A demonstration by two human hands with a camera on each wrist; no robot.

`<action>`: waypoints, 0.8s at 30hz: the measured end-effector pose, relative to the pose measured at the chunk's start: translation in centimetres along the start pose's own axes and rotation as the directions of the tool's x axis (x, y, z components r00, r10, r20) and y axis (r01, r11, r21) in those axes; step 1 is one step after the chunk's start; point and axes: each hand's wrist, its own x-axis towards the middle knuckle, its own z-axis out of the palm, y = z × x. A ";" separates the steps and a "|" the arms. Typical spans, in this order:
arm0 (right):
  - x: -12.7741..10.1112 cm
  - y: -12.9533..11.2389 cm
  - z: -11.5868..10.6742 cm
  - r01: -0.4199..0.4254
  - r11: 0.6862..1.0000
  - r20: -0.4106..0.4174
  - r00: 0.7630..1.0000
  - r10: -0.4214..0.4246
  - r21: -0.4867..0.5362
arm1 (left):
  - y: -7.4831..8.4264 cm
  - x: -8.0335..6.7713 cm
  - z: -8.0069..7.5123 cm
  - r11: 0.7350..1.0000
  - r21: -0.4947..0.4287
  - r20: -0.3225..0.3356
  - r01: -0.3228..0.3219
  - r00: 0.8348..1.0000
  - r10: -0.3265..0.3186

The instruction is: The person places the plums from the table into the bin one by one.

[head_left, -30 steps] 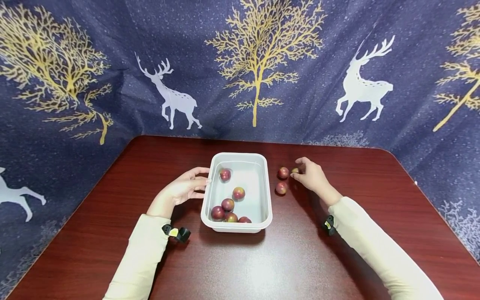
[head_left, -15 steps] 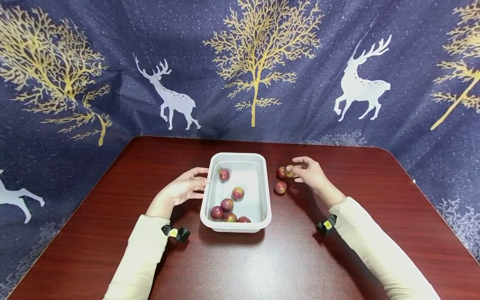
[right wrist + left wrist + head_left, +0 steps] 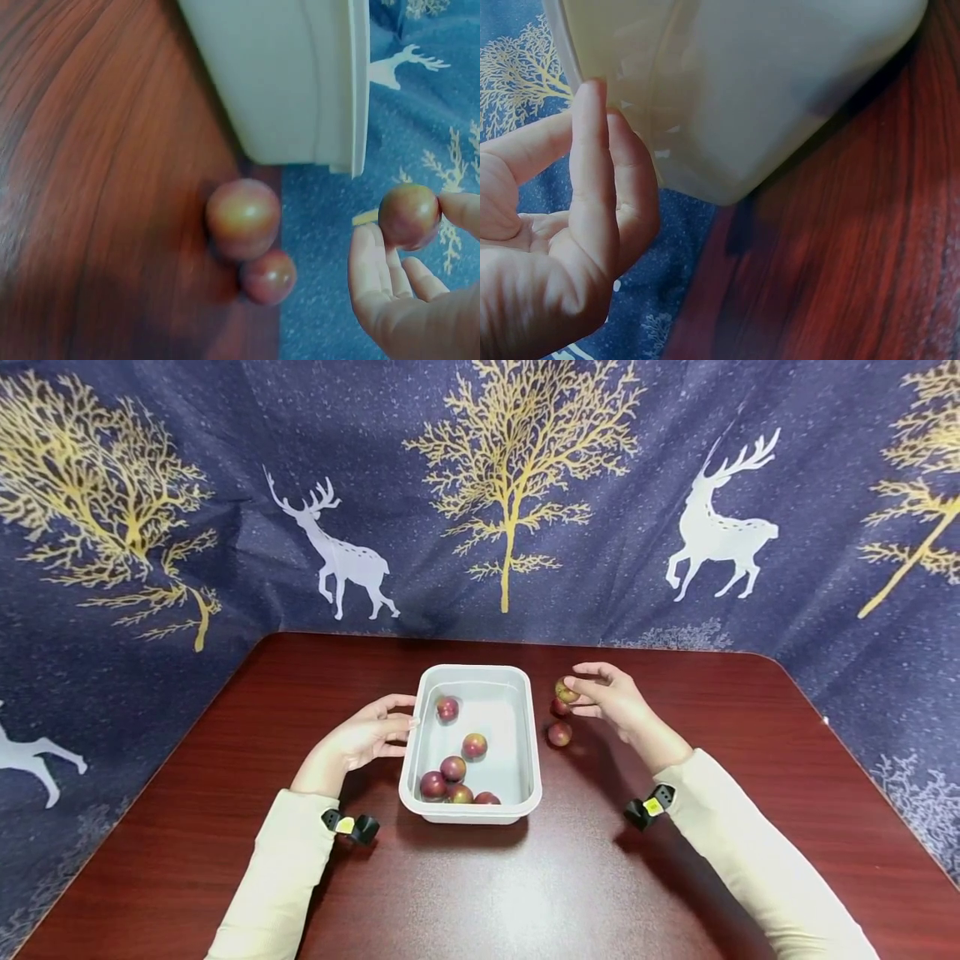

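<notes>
A white rectangular tub (image 3: 536,752) stands mid-table with several small red fruits inside, such as one (image 3: 476,745) near its middle. My left hand (image 3: 367,737) rests against the tub's left wall (image 3: 727,112), fingers (image 3: 592,180) nearly straight. My right hand (image 3: 611,697) is raised to the right of the tub and pinches one red-green fruit (image 3: 566,691) (image 3: 408,215) between thumb and fingertips. Two more fruits lie on the table beside the tub: one (image 3: 558,734) (image 3: 243,217) nearer me, the other (image 3: 557,707) (image 3: 268,277) just below the held fruit.
The dark red wooden table (image 3: 480,877) reaches to a blue cloth backdrop (image 3: 480,485) with gold trees and white deer. A small black and yellow clip sits at each cream sleeve's cuff, left (image 3: 351,827) and right (image 3: 648,808).
My right hand picked one fruit off the table and lifted it up and leftward toward the tub. The left hand stayed at the tub's wall.
</notes>
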 end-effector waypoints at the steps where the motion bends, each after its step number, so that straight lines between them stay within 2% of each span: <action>1: 0.0 -0.1 0.2 -0.003 1.000 0.005 1.000 0.003 0.011 | 0.0 0.0 0.0 1.000 0.001 0.000 0.001 1.000 -0.001; 9: 0.0 -1.1 1.8 0.024 0.999 0.009 1.000 -0.024 0.032 | 0.0 0.0 0.1 1.000 0.007 0.004 -0.006 1.000 0.006; 17: 0.2 -2.2 3.5 0.059 0.994 -0.011 0.998 -0.060 -0.092 | 0.1 0.0 0.1 1.000 0.019 0.003 -0.003 1.000 0.003; 24: 0.7 -2.8 5.0 0.116 0.970 0.046 0.993 -0.109 -0.213 | 0.2 -0.1 0.2 1.000 0.002 0.001 -0.001 1.000 0.001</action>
